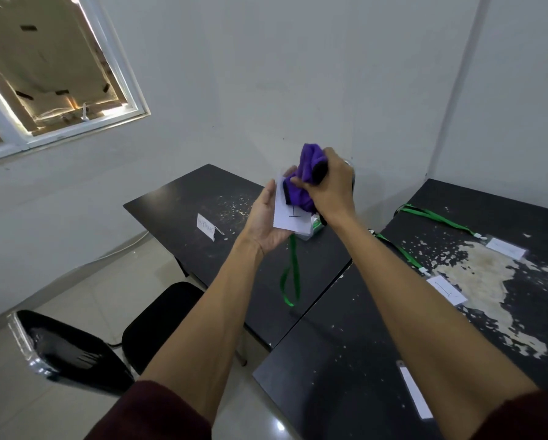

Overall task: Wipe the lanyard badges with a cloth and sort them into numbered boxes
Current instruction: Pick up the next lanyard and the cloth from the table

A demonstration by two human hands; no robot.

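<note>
Head view, items listed from the grip outward.

- Right hand (328, 185) – fingers curled tight round a bunched purple cloth (309, 160), pressing it down onto the face of the badge.
- Left hand (264, 219) – palm up, fingers behind the badge (290, 219), thumb along its left edge; it holds the card tilted, raised above the tables.
- Badge – white card in a clear sleeve, a dark handwritten mark showing below the cloth; the upper part is covered by the cloth.
- Green lanyard (290, 281) – hangs in a loop from the lower edge of the held badge, in front of the left table (196, 195).
- Small object with green on it – on the left table just under the hands, largely hidden; what it is cannot be told.
- White label (206, 230) – on the left table, writing too small to read.
- Right table (345, 344) – black, touching the left table, its top badly worn with pale flaked patches.
- Second badge (446, 291) and third badge (505, 248) – lying flat on the right table, near each other, each with a green strap running off toward the far-left edge.
- White strip (415, 392) – on the near part of the right table.
- Black chair (75, 347) – beside the left table, on a pale tiled floor.
- Window (60, 74) – upper left, white frame.
</note>
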